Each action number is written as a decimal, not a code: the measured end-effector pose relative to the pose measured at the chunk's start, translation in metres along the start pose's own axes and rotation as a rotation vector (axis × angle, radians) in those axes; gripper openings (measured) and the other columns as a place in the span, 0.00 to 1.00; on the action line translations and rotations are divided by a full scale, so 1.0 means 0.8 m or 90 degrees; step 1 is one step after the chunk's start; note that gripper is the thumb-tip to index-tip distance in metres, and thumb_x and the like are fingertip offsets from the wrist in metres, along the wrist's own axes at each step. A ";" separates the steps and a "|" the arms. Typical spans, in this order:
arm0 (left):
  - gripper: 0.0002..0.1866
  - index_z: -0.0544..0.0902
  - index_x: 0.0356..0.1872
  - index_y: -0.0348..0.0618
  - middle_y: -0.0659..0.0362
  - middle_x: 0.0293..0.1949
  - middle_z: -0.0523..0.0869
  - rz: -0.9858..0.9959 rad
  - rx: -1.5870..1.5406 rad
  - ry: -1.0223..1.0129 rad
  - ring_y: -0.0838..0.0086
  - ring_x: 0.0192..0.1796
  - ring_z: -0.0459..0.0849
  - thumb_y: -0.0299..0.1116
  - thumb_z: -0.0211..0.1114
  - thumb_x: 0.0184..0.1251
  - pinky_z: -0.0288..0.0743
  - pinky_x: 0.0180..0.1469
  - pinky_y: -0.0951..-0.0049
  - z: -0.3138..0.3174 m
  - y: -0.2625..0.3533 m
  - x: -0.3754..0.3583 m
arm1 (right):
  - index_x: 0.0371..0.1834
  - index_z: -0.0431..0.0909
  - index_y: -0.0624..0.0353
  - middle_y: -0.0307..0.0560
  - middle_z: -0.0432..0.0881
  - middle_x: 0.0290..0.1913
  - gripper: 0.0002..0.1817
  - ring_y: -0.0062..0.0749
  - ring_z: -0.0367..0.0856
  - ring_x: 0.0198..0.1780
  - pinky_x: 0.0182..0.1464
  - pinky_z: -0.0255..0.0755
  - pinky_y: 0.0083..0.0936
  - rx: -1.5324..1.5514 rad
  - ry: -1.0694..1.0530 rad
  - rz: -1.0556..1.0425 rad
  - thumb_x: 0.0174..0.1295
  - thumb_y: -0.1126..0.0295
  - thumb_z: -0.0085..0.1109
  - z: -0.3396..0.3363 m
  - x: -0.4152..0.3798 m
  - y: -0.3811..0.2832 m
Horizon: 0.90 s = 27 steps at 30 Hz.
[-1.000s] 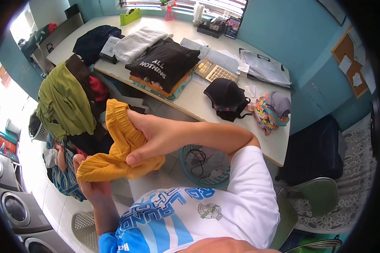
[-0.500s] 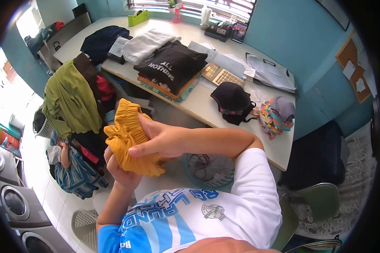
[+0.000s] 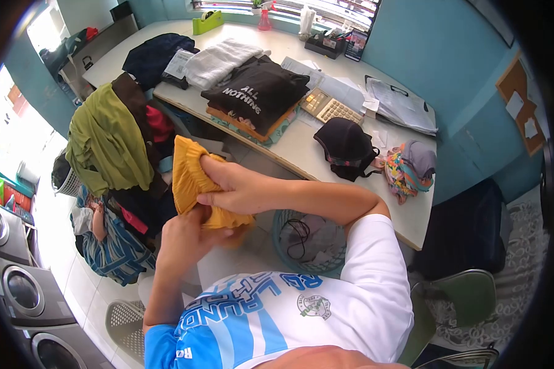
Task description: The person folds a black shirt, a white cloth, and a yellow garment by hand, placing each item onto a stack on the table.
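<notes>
A gathered yellow garment (image 3: 189,178) is held up in front of my chest, its elastic edge at the top left. My right hand (image 3: 231,184) grips it from the right, with the fingers inside the opening and the thumb on the outside. Lower down, my left hand (image 3: 189,241) is at the garment's bottom edge, its fingers partly blurred and partly hidden by the cloth. A green garment (image 3: 108,138) hangs over a heap of clothes to the left.
On the white table (image 3: 301,169) lie a folded black shirt (image 3: 255,92), a white towel (image 3: 221,61), a calculator (image 3: 330,107), black bras (image 3: 345,147) and colourful underwear (image 3: 406,169). Below is a blue basket (image 3: 311,261). Washing machines (image 3: 24,292) stand at the left.
The yellow garment has turned and flattened, with its knotted front out of sight. My left hand has shifted right and down along its lower edge. The camera view has shifted slightly.
</notes>
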<state>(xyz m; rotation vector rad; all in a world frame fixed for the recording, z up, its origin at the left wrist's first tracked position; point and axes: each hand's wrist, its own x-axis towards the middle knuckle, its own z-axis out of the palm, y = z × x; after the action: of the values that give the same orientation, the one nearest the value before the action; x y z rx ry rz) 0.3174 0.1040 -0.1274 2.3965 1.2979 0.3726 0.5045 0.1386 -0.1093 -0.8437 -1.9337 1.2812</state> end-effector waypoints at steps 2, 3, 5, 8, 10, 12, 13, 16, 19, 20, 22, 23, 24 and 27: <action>0.29 0.76 0.45 0.31 0.46 0.35 0.83 0.002 -0.117 0.023 0.55 0.37 0.84 0.50 0.65 0.57 0.76 0.39 0.64 0.001 -0.023 -0.001 | 0.46 0.62 0.66 0.53 0.79 0.43 0.15 0.27 0.76 0.46 0.47 0.70 0.27 -0.029 -0.011 0.025 0.64 0.72 0.56 -0.004 -0.005 -0.021; 0.28 0.75 0.47 0.31 0.45 0.37 0.83 0.010 -0.229 0.054 0.56 0.37 0.84 0.49 0.64 0.58 0.76 0.38 0.64 0.007 -0.034 -0.004 | 0.42 0.62 0.66 0.56 0.80 0.38 0.14 0.34 0.79 0.42 0.44 0.71 0.30 -0.069 0.017 -0.007 0.64 0.71 0.56 -0.003 -0.005 -0.017; 0.25 0.71 0.53 0.30 0.43 0.39 0.80 -0.004 -0.554 0.009 0.57 0.35 0.83 0.42 0.60 0.63 0.77 0.36 0.68 0.014 -0.059 -0.011 | 0.43 0.61 0.67 0.57 0.79 0.38 0.15 0.39 0.80 0.42 0.44 0.71 0.31 -0.088 0.027 -0.024 0.64 0.70 0.57 -0.003 -0.001 -0.007; 0.14 0.75 0.44 0.31 0.44 0.36 0.80 -0.058 -0.574 -0.010 0.56 0.32 0.82 0.31 0.60 0.62 0.75 0.33 0.69 0.008 -0.038 -0.011 | 0.43 0.60 0.67 0.59 0.79 0.38 0.17 0.45 0.80 0.42 0.44 0.71 0.32 -0.098 0.012 -0.012 0.64 0.68 0.57 0.000 0.001 -0.005; 0.07 0.77 0.35 0.32 0.46 0.34 0.80 0.067 -0.313 0.021 0.55 0.31 0.81 0.24 0.60 0.57 0.75 0.32 0.67 0.012 -0.034 -0.012 | 0.44 0.60 0.68 0.60 0.79 0.38 0.18 0.46 0.80 0.42 0.45 0.71 0.32 -0.091 -0.010 0.009 0.63 0.68 0.57 0.005 0.001 -0.004; 0.03 0.77 0.28 0.33 0.47 0.32 0.79 0.165 -0.172 0.091 0.55 0.30 0.80 0.19 0.60 0.52 0.74 0.32 0.67 0.024 -0.029 -0.012 | 0.44 0.59 0.69 0.60 0.79 0.37 0.19 0.45 0.79 0.42 0.45 0.71 0.32 -0.075 -0.036 0.028 0.63 0.67 0.57 0.012 0.001 0.002; 0.03 0.76 0.26 0.32 0.48 0.31 0.78 0.201 -0.164 0.148 0.56 0.30 0.79 0.16 0.60 0.49 0.73 0.32 0.68 0.038 -0.027 -0.011 | 0.45 0.59 0.69 0.60 0.78 0.38 0.19 0.44 0.79 0.42 0.45 0.71 0.32 -0.066 -0.039 0.036 0.63 0.68 0.57 0.015 0.001 0.004; 0.06 0.78 0.26 0.32 0.49 0.32 0.80 0.254 -0.152 0.256 0.57 0.33 0.81 0.15 0.62 0.46 0.74 0.34 0.68 0.054 -0.014 -0.008 | 0.45 0.59 0.69 0.60 0.78 0.39 0.19 0.42 0.79 0.42 0.44 0.71 0.32 -0.036 -0.028 0.006 0.63 0.68 0.58 0.018 0.001 0.011; 0.08 0.80 0.32 0.35 0.48 0.37 0.82 0.240 -0.173 0.225 0.54 0.39 0.82 0.19 0.63 0.48 0.75 0.41 0.64 0.069 -0.016 -0.001 | 0.47 0.60 0.68 0.61 0.77 0.40 0.19 0.47 0.79 0.42 0.44 0.71 0.34 -0.043 -0.019 0.018 0.63 0.69 0.57 0.014 -0.003 -0.003; 0.10 0.81 0.36 0.36 0.47 0.39 0.82 0.241 -0.163 0.163 0.53 0.42 0.82 0.21 0.63 0.49 0.75 0.44 0.63 0.072 -0.023 0.003 | 0.46 0.60 0.67 0.61 0.77 0.40 0.18 0.49 0.79 0.43 0.45 0.70 0.35 -0.068 -0.017 0.012 0.62 0.70 0.57 0.016 -0.005 -0.006; 0.14 0.81 0.42 0.38 0.47 0.44 0.82 0.223 -0.150 0.079 0.53 0.48 0.81 0.23 0.63 0.51 0.74 0.50 0.61 0.083 -0.039 0.009 | 0.46 0.61 0.67 0.62 0.77 0.40 0.17 0.54 0.78 0.46 0.46 0.70 0.38 -0.115 -0.013 0.001 0.62 0.71 0.57 0.027 -0.010 -0.010; 0.17 0.80 0.46 0.40 0.46 0.48 0.81 0.205 -0.149 0.057 0.54 0.51 0.80 0.24 0.62 0.52 0.72 0.53 0.61 0.092 -0.048 0.011 | 0.46 0.62 0.65 0.62 0.77 0.39 0.15 0.58 0.77 0.45 0.45 0.69 0.40 -0.142 -0.038 0.011 0.61 0.72 0.55 0.038 -0.010 -0.001; 0.19 0.79 0.50 0.41 0.46 0.51 0.80 0.189 -0.147 0.037 0.54 0.54 0.79 0.25 0.62 0.53 0.71 0.57 0.61 0.101 -0.059 0.013 | 0.46 0.63 0.64 0.62 0.76 0.39 0.13 0.57 0.77 0.44 0.44 0.69 0.41 -0.201 -0.074 0.014 0.61 0.74 0.52 0.049 -0.010 0.013; 0.25 0.73 0.57 0.39 0.47 0.58 0.76 0.138 -0.004 -0.068 0.58 0.61 0.75 0.25 0.62 0.54 0.66 0.62 0.65 0.123 -0.108 0.012 | 0.44 0.64 0.64 0.61 0.75 0.38 0.10 0.55 0.77 0.42 0.43 0.68 0.41 -0.225 -0.128 -0.027 0.61 0.75 0.49 0.068 -0.015 0.034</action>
<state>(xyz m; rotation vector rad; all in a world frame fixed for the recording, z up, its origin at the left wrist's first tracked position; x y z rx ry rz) 0.2989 0.1342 -0.2537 2.5216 0.9915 0.3030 0.4721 0.1097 -0.1531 -0.8628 -2.3706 1.0477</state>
